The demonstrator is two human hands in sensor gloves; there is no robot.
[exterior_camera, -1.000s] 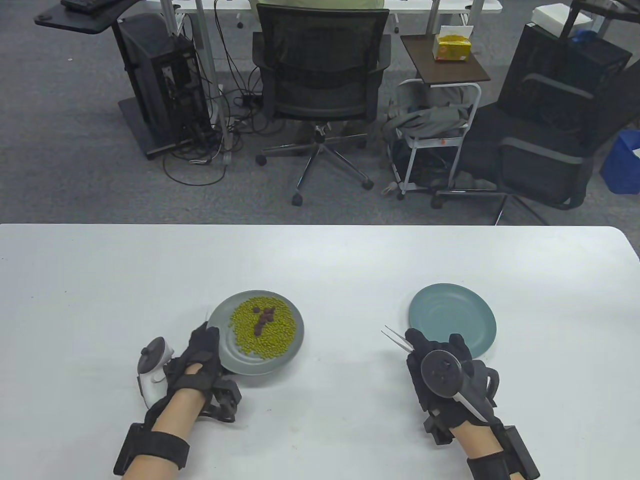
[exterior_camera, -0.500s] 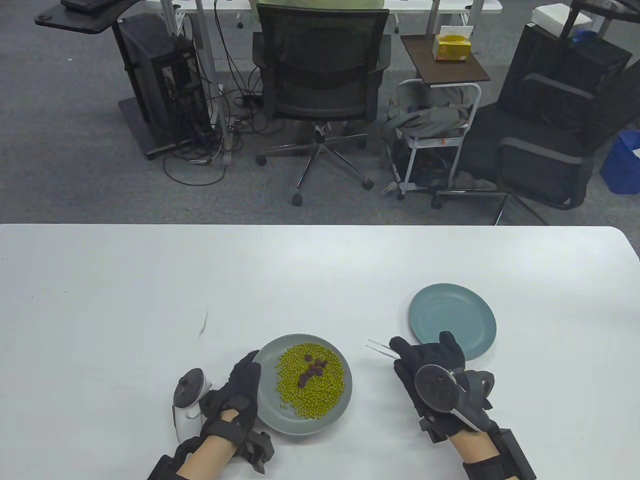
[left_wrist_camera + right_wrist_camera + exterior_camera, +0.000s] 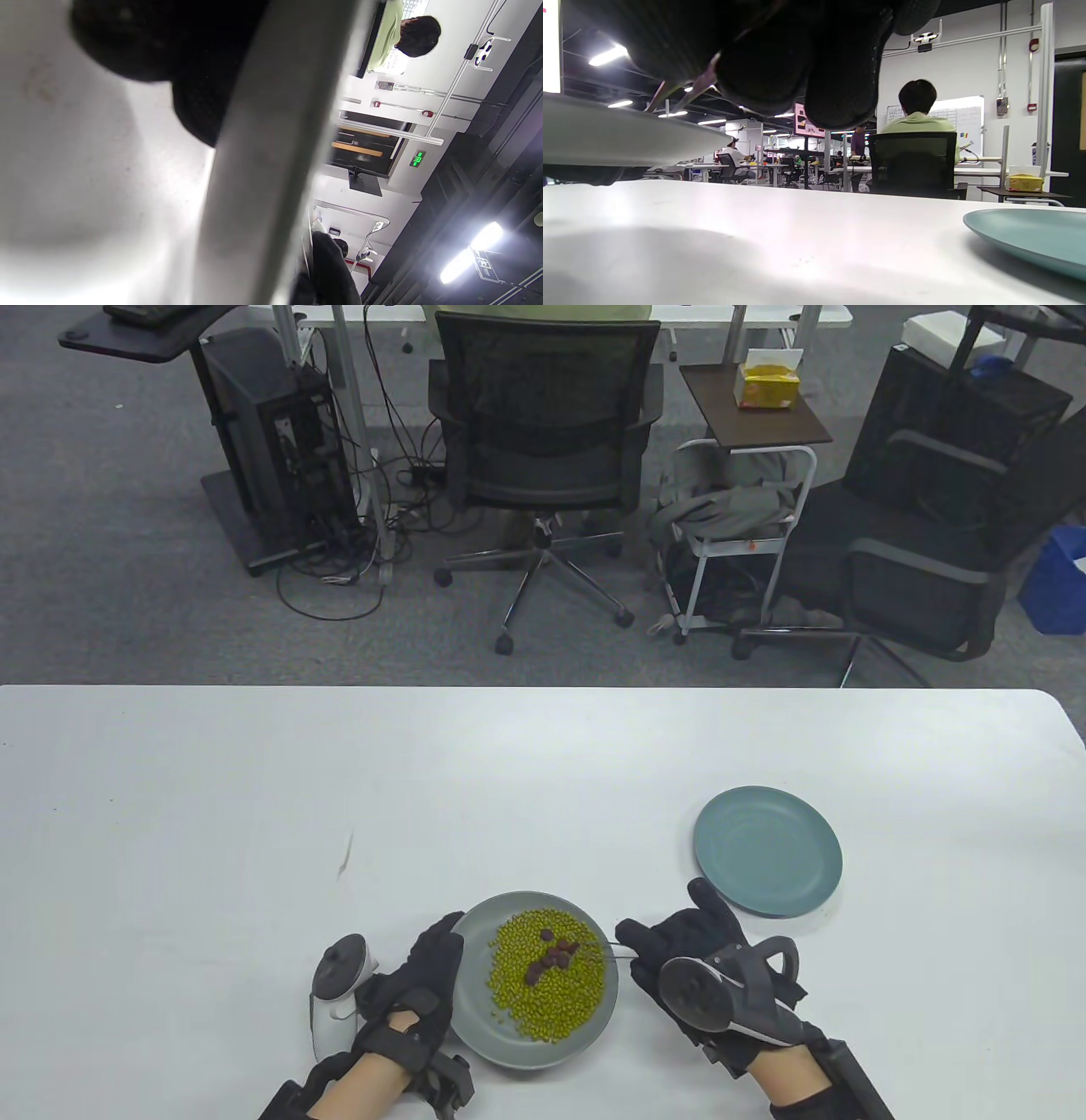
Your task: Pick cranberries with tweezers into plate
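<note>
A grey plate near the table's front edge holds green beans and several dark cranberries in the middle. My left hand grips the plate's left rim; the rim fills the left wrist view. My right hand holds metal tweezers whose tips reach over the plate, at the cranberries. Whether the tips hold one cannot be told. The tweezers also show in the right wrist view. An empty teal plate lies to the right, also in the right wrist view.
The white table has a small dark mark left of centre. Beyond its far edge stand an office chair, a computer tower and a side table with a yellow box.
My left hand has dragged the grey plate right and toward the front edge. My right hand has moved left and down, bringing the tweezers' tips over the cranberries.
</note>
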